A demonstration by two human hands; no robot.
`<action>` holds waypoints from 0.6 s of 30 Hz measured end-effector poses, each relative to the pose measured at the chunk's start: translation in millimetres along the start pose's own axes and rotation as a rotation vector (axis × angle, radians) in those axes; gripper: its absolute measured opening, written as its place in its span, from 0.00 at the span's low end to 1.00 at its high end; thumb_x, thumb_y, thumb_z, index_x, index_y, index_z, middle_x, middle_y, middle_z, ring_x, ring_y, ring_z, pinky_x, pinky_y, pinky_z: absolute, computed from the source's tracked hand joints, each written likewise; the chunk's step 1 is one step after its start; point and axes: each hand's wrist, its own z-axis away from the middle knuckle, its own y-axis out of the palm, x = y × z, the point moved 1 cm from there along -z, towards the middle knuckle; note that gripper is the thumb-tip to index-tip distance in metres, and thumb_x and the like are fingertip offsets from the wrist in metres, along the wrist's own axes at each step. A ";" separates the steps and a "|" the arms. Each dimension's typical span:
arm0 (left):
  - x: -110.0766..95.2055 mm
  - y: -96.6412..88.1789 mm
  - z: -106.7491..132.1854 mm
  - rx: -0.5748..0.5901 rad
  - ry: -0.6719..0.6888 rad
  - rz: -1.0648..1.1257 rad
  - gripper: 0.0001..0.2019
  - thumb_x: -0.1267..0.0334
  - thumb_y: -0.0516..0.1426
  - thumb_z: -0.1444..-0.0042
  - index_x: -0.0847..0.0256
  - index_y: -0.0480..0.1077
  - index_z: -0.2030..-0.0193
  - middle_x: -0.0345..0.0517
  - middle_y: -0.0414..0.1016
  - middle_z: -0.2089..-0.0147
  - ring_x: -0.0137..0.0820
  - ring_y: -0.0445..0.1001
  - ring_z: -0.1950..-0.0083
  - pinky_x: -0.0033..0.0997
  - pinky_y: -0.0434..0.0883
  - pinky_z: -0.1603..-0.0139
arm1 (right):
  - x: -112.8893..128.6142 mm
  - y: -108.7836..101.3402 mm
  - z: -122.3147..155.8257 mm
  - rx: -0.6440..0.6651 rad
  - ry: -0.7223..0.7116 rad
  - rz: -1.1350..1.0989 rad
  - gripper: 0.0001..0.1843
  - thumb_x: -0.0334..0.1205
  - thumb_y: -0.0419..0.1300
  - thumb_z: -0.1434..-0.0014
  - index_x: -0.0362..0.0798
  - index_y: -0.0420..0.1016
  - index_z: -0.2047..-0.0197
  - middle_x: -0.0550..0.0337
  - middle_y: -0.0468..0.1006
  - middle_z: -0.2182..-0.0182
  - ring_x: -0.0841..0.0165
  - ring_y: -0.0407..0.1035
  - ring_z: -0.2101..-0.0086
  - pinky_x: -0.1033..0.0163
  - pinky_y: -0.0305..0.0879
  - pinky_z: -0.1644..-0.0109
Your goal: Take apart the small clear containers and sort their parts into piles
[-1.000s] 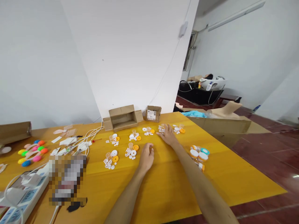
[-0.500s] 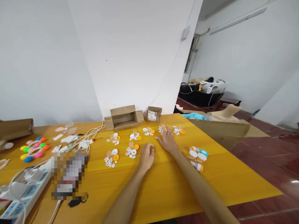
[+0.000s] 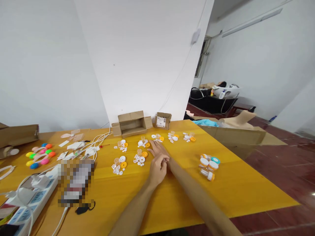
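On the yellow table [image 3: 246, 186], small piles of white discs, orange caps and clear cups lie in two rows. My right hand [image 3: 158, 149] lies flat with its fingers stretched out, fingertips beside the pile [image 3: 143, 143] in the far row and close to the pile [image 3: 140, 158] in the near row. Just behind it, my left hand [image 3: 157, 168] has its fingers curled, touching my right wrist; anything inside them is hidden. More piles [image 3: 173, 136] [image 3: 188, 137] lie to the right and another pile [image 3: 119, 165] to the left.
Capped small jars [image 3: 208, 164] lie right of my arms. Two open cardboard boxes [image 3: 131, 123] [image 3: 162, 120] stand against the wall. At the left are white cables [image 3: 91, 146], a power strip [image 3: 27, 203] and bright balls [image 3: 39, 154]. A big cardboard box [image 3: 236, 131] stands beyond the table's right edge.
My right hand has drawn back from the far right piles and swung left, now crossing in front of my left hand. My left hand has stayed almost in place.
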 end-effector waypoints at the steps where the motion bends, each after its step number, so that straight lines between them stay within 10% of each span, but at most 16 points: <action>1: -0.2 -0.1 0.0 -0.001 0.003 -0.004 0.15 0.79 0.48 0.47 0.58 0.71 0.65 0.41 0.75 0.68 0.30 0.74 0.65 0.27 0.71 0.61 | 3.5 0.3 -3.4 0.004 0.013 -0.007 0.25 0.37 0.58 0.39 0.48 0.67 0.38 0.46 0.75 0.44 0.55 0.66 0.43 0.50 0.61 0.37; 18: -2.0 -0.1 -3.3 -0.069 0.009 0.004 0.16 0.81 0.47 0.49 0.57 0.70 0.66 0.41 0.74 0.68 0.31 0.73 0.64 0.28 0.71 0.59 | 12.5 13.3 -25.2 0.016 0.112 -0.155 0.15 0.40 0.58 0.36 0.58 0.69 0.46 0.57 0.74 0.47 0.62 0.68 0.44 0.54 0.65 0.42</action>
